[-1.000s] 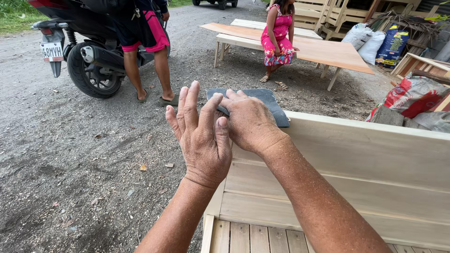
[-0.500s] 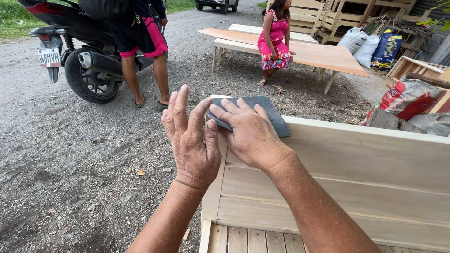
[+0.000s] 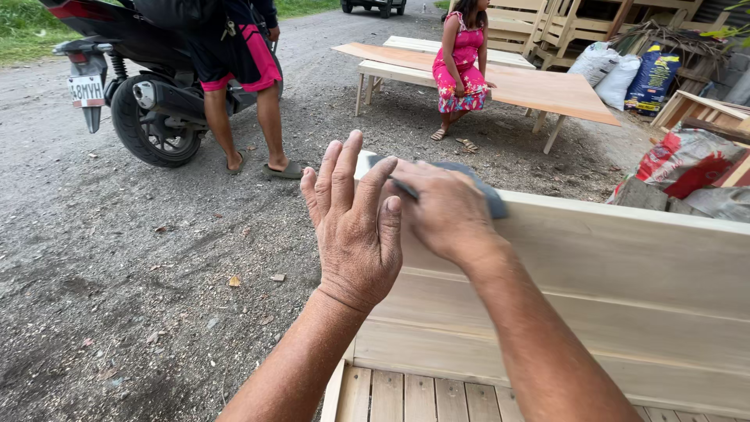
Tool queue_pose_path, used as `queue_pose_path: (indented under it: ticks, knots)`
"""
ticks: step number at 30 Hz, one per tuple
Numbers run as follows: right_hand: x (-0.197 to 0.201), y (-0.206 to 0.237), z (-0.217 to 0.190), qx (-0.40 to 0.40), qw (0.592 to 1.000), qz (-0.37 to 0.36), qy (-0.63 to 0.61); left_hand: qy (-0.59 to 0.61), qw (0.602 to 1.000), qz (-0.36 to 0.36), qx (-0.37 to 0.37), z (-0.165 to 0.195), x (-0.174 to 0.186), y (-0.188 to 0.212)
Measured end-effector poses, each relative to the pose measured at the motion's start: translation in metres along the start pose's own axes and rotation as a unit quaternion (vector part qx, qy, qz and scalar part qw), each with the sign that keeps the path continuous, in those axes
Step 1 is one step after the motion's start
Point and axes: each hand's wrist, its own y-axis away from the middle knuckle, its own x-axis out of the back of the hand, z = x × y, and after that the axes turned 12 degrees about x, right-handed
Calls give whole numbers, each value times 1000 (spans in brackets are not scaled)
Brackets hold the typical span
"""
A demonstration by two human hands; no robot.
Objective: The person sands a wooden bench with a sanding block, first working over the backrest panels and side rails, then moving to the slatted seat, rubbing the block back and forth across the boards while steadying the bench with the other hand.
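Grey sanding sheet lies on the top edge of the pale wooden panel, long axis along that edge; right hand pressed flat on it, fingers together; left hand open, fingers spread, against the panel's near end.

sandpaper slid right, hands following

Our left hand is upright, fingers spread, palm facing away. Our right hand is curled, knuckles up, just beside it, forearms converging.
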Motion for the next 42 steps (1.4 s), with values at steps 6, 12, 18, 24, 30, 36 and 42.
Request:
queue_pose_path:
  ticks: [6, 12, 18, 24, 30, 36, 42]
  knots:
    - [49, 136, 153, -130, 984, 91, 86, 10, 987, -155, 51, 6, -31, -6]
    - [122, 246, 267, -234, 935, 78, 253, -56, 987, -150, 12, 3, -47, -6]
    - [69, 185, 172, -214, 956, 128, 152, -95, 983, -148, -47, 30, -64, -5]
    - [38, 136, 114, -82, 983, 140, 89, -133, 957, -258, 5, 48, -73, -17]
    - [118, 237, 219, -149, 944, 174, 238, -126, 973, -186, -58, 37, -72, -13]
    - [164, 283, 264, -296, 906, 137, 271, -139, 976, -163, -48, 54, -72, -11]
    - [74, 218, 181, -168, 948, 175, 206, -169, 956, -230, -67, 89, -92, -8]
